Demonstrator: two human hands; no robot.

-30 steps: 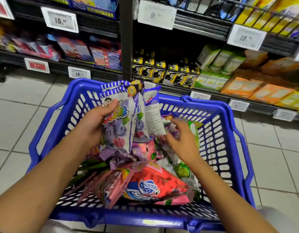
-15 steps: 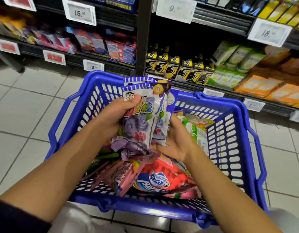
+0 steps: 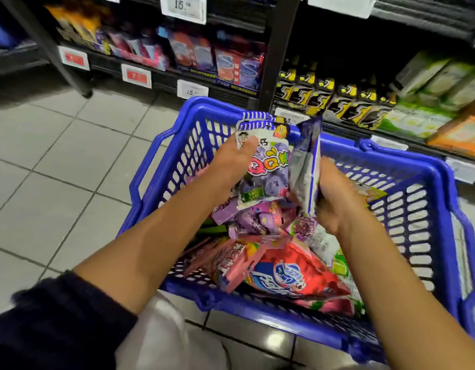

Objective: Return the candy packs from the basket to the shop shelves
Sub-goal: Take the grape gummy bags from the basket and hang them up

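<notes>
We looked down into a blue perforated plastic shopping basket [image 3: 161,166] standing on a grey tiled floor [image 3: 57,161], close to the dark shop shelves [image 3: 281,49] that ran across the top from ten to two o'clock. Our left hand [image 3: 231,166], at the centre of the view, gripped a white and purple grape gummy candy pack [image 3: 268,169], thumb pressed across its front and fingers hidden behind it. At three o'clock from it, just beside, our right hand [image 3: 335,201] had its fingers curled round a silver and blue foil candy pack [image 3: 305,166], seen edge-on and upright. Both packs were held above the basket, not yet at the shelves.

Below the hands, toward six o'clock, the basket held a heap: small purple wrapped sweets [image 3: 247,217], a pink flat pack [image 3: 231,263], a large red pillow bag with a blue logo [image 3: 292,276] and a green-and-white pack [image 3: 337,260] at its right.

We judged the task barely under way: two packs lifted, nothing shown being shelved, most of the basket left to return. Boxed purple and red candy packs [image 3: 236,65] on the shelf at twelve o'clock seemed a likely home.
</notes>
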